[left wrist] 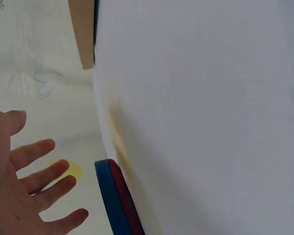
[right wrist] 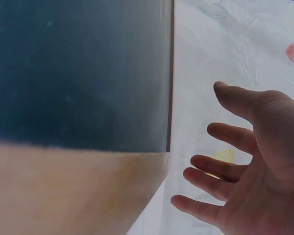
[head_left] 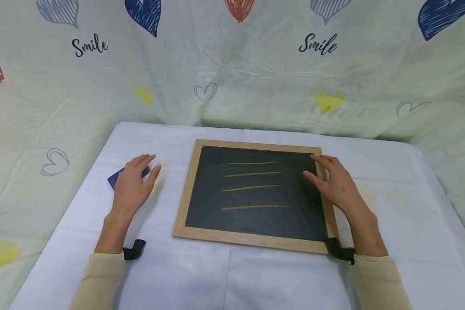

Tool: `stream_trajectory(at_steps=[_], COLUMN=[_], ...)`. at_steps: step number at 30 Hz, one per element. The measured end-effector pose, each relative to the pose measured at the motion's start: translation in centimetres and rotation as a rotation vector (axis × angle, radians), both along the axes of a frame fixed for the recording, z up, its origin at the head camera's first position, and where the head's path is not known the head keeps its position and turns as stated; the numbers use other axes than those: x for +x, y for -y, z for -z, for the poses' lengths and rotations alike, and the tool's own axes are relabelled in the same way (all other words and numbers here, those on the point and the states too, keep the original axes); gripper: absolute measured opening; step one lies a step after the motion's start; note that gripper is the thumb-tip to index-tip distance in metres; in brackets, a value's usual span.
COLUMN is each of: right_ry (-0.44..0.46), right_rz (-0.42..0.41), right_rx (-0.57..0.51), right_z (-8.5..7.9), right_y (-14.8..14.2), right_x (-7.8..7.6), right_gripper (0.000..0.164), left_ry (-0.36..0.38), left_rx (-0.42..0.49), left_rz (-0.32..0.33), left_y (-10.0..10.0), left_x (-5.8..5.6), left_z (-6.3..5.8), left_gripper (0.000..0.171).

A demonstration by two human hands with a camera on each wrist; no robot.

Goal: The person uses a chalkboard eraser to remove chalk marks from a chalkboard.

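Observation:
A small chalkboard (head_left: 252, 226) in a light wooden frame lies on the table, with several yellow chalk lines (head_left: 255, 207) drawn across it. To its left, my left hand (head_left: 132, 187) hovers with spread fingers over a blue block (head_left: 113, 179), partly hidden beneath it. The left wrist view shows that block's blue and dark-red layers, like a board eraser (left wrist: 112, 196); the hand is apart from it. My right hand (head_left: 339, 185) is held above the board's right edge, fingers loosely extended and holding nothing. In the right wrist view the board's wooden frame (right wrist: 63, 181) fills the lower left.
A white cloth (head_left: 201, 275) covers the table, with yellowish smudges (head_left: 401, 200) right of the board and near the blue block. Behind stands a pale curtain (head_left: 255, 60) printed with hearts and "Smile". Black wrist mounts (head_left: 134, 249) sit at both cuffs.

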State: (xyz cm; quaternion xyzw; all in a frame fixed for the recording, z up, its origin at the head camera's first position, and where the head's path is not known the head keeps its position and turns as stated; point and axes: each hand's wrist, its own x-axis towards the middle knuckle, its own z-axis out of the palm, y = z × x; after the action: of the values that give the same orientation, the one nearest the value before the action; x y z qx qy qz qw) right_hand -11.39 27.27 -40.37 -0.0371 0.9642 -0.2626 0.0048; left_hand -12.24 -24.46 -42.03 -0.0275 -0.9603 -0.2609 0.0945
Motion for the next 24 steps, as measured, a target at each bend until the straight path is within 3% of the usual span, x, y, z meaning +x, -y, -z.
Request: stream_trajectory(at_steps=[15, 24], right_ry=[0.171, 0.218], right_rz=[-0.016, -0.039], right_rx=[0.063, 0.099], right_z=[0.2, 0.5], right_y=[-1.6, -2.3], right_x=[0.5, 0.6], right_gripper=[0.077, 0.079], left_ry=[0.021, 0.138], left_rx=[0.011, -0.016], left_rz=[-0.095, -0.115], left_y=[4.0, 6.0], left_x=[0.3, 0.5], left_z=[0.5, 0.6], left_gripper=[0.050, 0.059])
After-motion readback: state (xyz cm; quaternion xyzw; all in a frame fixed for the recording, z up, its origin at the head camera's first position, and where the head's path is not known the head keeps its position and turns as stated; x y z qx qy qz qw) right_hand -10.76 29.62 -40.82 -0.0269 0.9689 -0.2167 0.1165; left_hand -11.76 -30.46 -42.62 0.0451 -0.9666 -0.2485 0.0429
